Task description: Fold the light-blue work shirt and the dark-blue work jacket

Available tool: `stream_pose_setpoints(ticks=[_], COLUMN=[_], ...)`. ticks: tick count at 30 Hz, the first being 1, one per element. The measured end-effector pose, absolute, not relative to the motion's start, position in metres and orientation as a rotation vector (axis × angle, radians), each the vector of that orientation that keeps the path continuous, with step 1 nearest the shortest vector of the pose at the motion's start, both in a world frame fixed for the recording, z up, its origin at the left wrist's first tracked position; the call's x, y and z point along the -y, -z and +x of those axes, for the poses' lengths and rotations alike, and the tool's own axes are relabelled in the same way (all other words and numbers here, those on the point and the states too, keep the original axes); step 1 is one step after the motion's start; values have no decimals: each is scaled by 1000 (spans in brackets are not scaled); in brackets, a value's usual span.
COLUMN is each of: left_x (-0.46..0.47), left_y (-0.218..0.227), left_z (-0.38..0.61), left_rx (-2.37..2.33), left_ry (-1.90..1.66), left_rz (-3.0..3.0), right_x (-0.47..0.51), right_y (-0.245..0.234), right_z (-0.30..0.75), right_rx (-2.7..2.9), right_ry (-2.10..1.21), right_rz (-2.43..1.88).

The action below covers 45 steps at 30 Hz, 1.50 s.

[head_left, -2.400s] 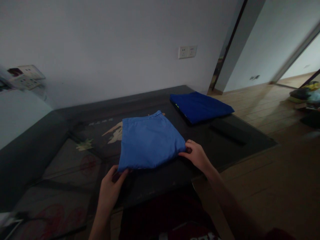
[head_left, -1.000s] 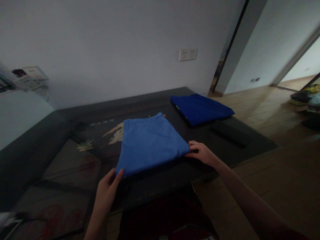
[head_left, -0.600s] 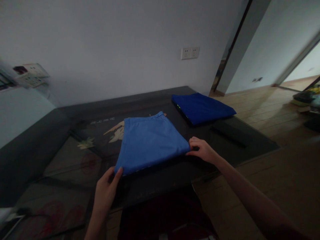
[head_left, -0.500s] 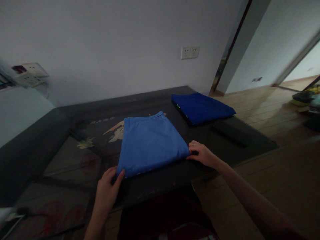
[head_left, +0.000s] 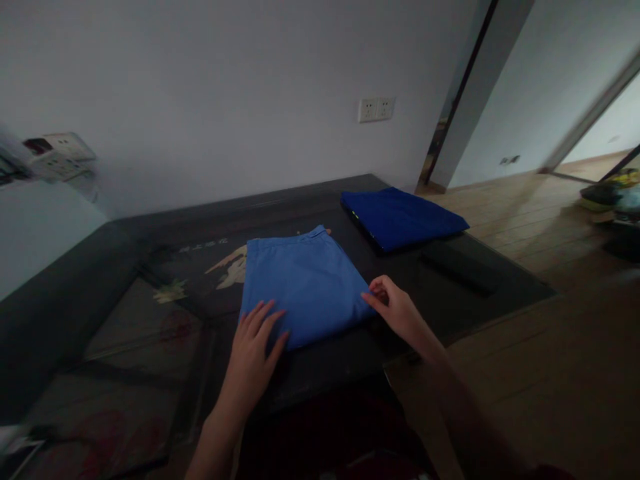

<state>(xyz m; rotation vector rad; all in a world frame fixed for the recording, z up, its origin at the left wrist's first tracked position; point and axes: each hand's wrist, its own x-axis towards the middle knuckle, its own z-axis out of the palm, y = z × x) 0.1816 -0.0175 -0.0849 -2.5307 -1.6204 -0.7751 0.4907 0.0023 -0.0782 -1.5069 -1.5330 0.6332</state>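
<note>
A folded light blue garment (head_left: 301, 280) lies on the dark glass table (head_left: 150, 320) in front of me. My left hand (head_left: 253, 353) lies flat on its near left corner, fingers stretched out and apart. My right hand (head_left: 397, 315) sits at the garment's near right corner, fingers curled together at the cloth's edge; what lies between thumb and fingers is hidden. A second folded garment, dark blue (head_left: 400, 217), rests at the table's far right.
A dark flat object (head_left: 457, 267) lies on the table near its right edge. Wall sockets (head_left: 376, 109) sit on the white wall behind. Wooden floor runs to the right, with some items (head_left: 607, 193) at the far right. White boxes (head_left: 55, 157) are stacked at the left.
My left hand has left the garment's near left corner edge and now lies flat on top of it. The garment's near edge sits a little farther from me. My right hand stays at its corner.
</note>
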Motion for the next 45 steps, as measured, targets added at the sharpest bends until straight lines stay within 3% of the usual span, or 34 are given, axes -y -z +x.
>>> stream_pose_setpoints(ticks=[5, 11, 45], left_x=[15, 20, 19], left_y=[105, 105, 106], left_z=[184, 185, 186], left_rx=[1626, 1621, 1649], left_ry=[534, 506, 500], left_rz=[-2507, -2466, -2473], right_x=[-10, -4, -12], right_y=[92, 87, 76], right_z=[487, 499, 521], right_rx=[1367, 1467, 1693], right_ry=[-867, -1050, -1231], right_rz=[-1312, -1214, -1161])
